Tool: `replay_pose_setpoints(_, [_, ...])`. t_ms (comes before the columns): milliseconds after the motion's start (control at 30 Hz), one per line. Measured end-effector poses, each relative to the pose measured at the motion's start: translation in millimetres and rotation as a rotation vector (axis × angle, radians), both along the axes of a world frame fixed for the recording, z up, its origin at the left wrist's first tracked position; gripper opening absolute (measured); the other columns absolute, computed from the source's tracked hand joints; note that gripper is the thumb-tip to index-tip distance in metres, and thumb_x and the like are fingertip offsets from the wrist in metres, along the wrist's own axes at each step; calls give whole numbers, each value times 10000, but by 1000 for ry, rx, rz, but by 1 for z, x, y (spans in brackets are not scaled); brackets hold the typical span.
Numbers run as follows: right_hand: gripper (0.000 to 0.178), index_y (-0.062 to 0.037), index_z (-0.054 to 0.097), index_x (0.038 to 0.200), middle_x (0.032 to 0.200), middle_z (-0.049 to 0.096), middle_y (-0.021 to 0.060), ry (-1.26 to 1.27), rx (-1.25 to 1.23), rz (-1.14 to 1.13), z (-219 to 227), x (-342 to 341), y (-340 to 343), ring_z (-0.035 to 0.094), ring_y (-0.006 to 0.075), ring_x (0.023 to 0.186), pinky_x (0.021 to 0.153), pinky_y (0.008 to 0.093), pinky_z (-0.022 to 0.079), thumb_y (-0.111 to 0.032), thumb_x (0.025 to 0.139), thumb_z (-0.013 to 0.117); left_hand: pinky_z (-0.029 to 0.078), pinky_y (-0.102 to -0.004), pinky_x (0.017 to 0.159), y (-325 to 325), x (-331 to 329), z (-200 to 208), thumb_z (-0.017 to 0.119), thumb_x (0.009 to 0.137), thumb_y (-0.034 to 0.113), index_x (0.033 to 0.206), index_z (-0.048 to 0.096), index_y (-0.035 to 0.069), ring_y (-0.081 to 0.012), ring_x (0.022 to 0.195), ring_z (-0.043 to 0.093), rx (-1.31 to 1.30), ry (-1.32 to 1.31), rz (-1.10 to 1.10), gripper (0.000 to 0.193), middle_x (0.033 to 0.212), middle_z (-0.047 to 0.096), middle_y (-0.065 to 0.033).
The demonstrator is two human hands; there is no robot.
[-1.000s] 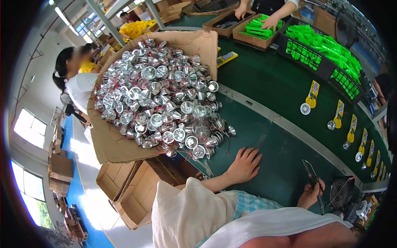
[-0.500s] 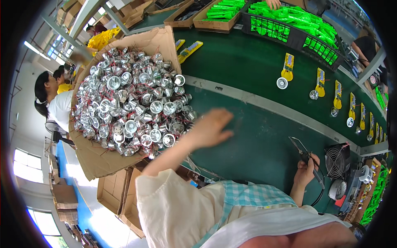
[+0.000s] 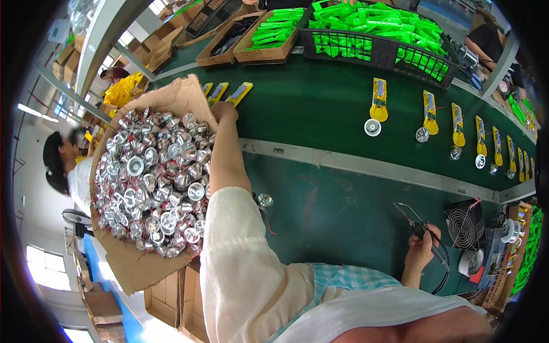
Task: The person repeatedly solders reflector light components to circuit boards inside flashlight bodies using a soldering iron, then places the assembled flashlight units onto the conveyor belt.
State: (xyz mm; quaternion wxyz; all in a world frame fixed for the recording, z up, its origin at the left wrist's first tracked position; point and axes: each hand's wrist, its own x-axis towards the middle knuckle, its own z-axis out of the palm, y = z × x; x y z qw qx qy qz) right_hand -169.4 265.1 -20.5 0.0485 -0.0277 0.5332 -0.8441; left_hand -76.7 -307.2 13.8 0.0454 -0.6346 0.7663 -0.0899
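My left hand (image 3: 226,111) reaches over the far edge of the bench to the belt, at the near end of a yellow plastic housing (image 3: 240,94). Its fingers are mostly hidden, so their grip does not show. Below that arm, a cardboard box (image 3: 191,94) is heaped with silvery reflector cups (image 3: 166,222) with thin red wires. One loose reflector cup (image 3: 264,200) lies on the green bench close to my left sleeve, its red wire trailing. In my right hand (image 3: 421,251) is a soldering iron (image 3: 419,230), its thin metal tip pointing up and left above the bench.
Several yellow housings with reflector cups (image 3: 373,127) line the green belt (image 3: 320,108). A black crate (image 3: 343,47) of green plastic parts stands behind it. At right are a small black fan (image 3: 464,224) and a white spool (image 3: 510,230). Another person (image 3: 74,171) is at far left.
My left hand has moved from above the bench, up and left to the yellow housings. The loose reflector cup now shows on the bench. My right hand still holds the soldering iron.
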Motion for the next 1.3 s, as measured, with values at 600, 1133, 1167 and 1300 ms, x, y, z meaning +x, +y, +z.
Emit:
replay_pose_setpoints(600, [190, -10, 444, 943, 644, 485, 83, 46, -172, 179, 13, 11, 2, 411, 104, 470, 420, 201, 341, -112, 783, 449, 449, -361, 510, 318, 60, 45, 583, 533, 267, 696, 451, -8, -277, 611, 521, 39, 354, -911, 346, 665, 498, -142])
replay_pose_setpoints(1133, [166, -8, 453, 938, 678, 503, 85, 40, -172, 257, 16, 15, 0, 428, 98, 502, 443, 204, 347, -79, 791, 425, 364, -373, 704, 281, 186, 17, 679, 629, 192, 814, 537, 20, -275, 816, 442, -677, 649, -369, 289, 837, 481, -128])
replay_pose_setpoints(1167, [168, -8, 453, 940, 676, 503, 84, 30, -165, 298, 14, 15, -1, 424, 96, 498, 442, 205, 347, -81, 792, 426, 356, -374, 702, 273, 194, 18, 681, 629, 195, 790, 548, 21, -268, 803, 432, -752, 666, -327, 272, 827, 476, -119])
replay_pose_setpoints(1300, [168, -8, 455, 940, 671, 504, 82, 18, -127, 284, 14, 18, -6, 422, 90, 492, 441, 202, 346, -79, 791, 426, 344, -359, 699, 254, 202, 19, 669, 641, 194, 751, 586, 32, -266, 813, 422, -742, 671, -218, 212, 824, 483, -115])
